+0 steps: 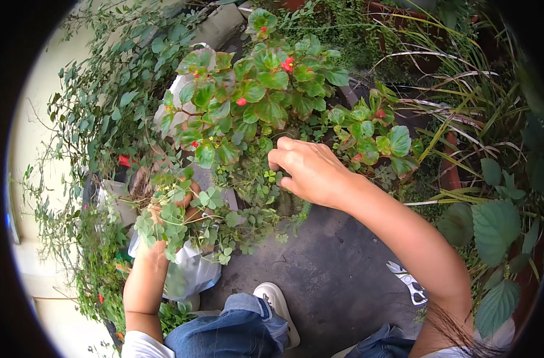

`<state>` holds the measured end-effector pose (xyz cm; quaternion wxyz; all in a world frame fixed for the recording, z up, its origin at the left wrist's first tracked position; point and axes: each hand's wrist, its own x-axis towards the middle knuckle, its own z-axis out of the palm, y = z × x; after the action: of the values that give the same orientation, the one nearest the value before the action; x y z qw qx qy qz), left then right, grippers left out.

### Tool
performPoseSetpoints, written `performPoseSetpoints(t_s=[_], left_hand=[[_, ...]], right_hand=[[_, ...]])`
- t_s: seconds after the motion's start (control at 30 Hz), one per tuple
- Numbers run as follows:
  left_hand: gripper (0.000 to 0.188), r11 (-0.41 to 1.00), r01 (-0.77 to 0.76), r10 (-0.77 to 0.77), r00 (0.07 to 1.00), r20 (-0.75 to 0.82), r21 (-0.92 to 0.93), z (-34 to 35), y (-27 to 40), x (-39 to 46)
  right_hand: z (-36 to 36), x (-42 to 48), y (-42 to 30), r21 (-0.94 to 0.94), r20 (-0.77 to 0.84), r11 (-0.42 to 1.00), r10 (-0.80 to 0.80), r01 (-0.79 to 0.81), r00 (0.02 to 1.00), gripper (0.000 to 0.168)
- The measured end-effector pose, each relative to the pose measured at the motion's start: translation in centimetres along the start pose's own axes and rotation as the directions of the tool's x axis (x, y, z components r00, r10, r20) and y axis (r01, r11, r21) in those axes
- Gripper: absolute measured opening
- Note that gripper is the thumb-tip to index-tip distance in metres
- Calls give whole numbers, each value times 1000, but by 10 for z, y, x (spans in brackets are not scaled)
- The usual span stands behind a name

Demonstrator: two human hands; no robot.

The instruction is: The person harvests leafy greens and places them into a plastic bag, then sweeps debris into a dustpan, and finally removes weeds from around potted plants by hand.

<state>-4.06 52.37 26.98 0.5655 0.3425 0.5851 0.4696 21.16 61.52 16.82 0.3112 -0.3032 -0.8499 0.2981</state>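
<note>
In my left hand [191, 199] is a bunch of clover-like weeds [175, 219], their leaves covering much of the palm and fingers. Long stems trail from it to the right. My right hand [310, 168] hangs over a planter of low greenery, its fingers bent and pointing left beside small clover leaves [270, 176]. Whether those fingertips pinch a stem is hidden from me. Just beyond both hands grows a begonia [258, 94] with glossy green leaves and a few red flowers. A smaller begonia clump [374, 134] stands to the right of my right hand.
White-handled pruning shears [408, 284] lie on the dark floor [325, 264] near my right forearm. A white plastic bag [193, 270] sits below my left hand. Shrubs [102, 103] line the pale wall at left; long grassy leaves [450, 112] spread at right. My shoe [276, 304] is below.
</note>
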Motion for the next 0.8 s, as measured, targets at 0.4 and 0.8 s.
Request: performPoseSetpoints(t_s=[0.4,0.8], left_hand=[[33,996,70,-72,997,-29,-63,-15,-3,-3],[33,997,32,-30,999,-34,70,-11,-9,-3]], right_hand=[[-2,-3,22,217,-50,957,206,-191,977,15],[-6,5,15,92,47,989,113,-117,993,13]])
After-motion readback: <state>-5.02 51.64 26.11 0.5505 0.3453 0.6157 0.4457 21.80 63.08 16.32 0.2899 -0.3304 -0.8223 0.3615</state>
